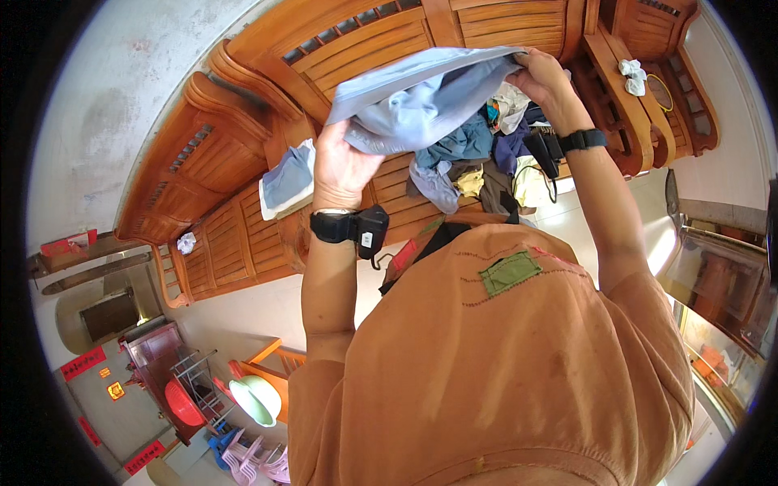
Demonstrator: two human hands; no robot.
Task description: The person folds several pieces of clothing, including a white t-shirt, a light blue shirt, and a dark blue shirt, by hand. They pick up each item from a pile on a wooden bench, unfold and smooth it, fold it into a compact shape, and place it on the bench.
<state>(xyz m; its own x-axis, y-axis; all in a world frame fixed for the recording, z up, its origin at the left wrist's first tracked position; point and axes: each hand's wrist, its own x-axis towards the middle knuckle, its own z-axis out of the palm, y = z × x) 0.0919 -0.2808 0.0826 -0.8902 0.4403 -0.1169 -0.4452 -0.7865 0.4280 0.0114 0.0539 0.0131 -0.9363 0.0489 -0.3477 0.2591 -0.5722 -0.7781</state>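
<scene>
A light blue garment (419, 100) is stretched between my two hands above a wooden bench (389, 197). My left hand (346, 164) grips its lower left end, and my right hand (543, 79) pinches its upper right corner. The cloth sags in the middle, its folds opening towards me. Below and to the right, a loose pile of clothes lies on the bench, with a teal garment (465, 143), a grey-blue one (436, 185) and a pale yellow one (532, 182) among it. Left of my left hand sits a small stack of folded clothes (289, 179).
White crumpled cloth (633, 77) and a yellow-rimmed ring (660, 92) rest on furniture at the right. Crumpled white paper or cloth (186, 243) lies on the left seat. Behind stand a pale green basin (255, 401), a red basin (183, 402) and pink plastic chairs (243, 458).
</scene>
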